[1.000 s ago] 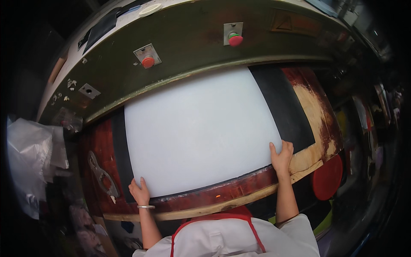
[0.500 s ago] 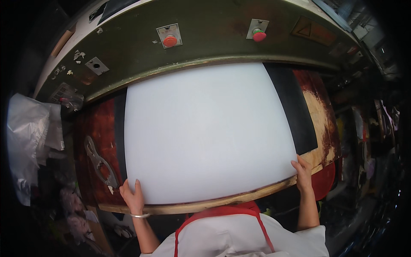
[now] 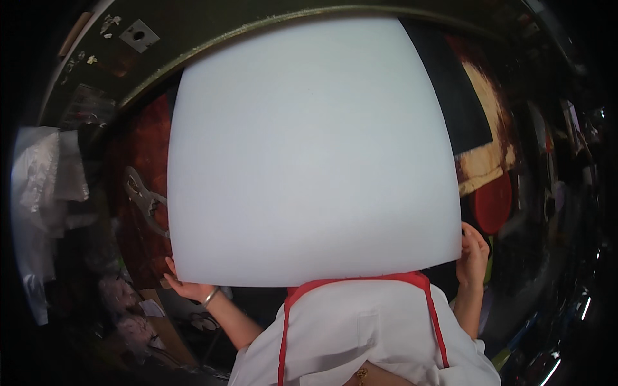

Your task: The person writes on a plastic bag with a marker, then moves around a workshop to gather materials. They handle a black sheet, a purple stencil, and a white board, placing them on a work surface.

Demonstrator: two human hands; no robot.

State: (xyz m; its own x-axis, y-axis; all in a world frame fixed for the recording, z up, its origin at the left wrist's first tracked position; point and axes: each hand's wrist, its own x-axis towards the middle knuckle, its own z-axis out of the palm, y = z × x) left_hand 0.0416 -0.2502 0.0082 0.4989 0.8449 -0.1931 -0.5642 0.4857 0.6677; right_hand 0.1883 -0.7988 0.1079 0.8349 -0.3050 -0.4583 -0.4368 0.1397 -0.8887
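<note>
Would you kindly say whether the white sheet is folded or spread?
Spread: the white sheet shows one broad, uncreased face from left hand to right hand.

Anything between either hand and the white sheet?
Nothing visible. The left hand is at the near left corner of the white sheet, the right hand at the near right. The grey metal piece lies beside the left edge, beyond the left hand.

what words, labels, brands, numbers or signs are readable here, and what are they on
None readable.
White sheet: no print visible.
Small square plate: no legible lettering.
Plastic bags at the left: too blurred to tell.
Clutter at the right: too dark and blurred.
</note>
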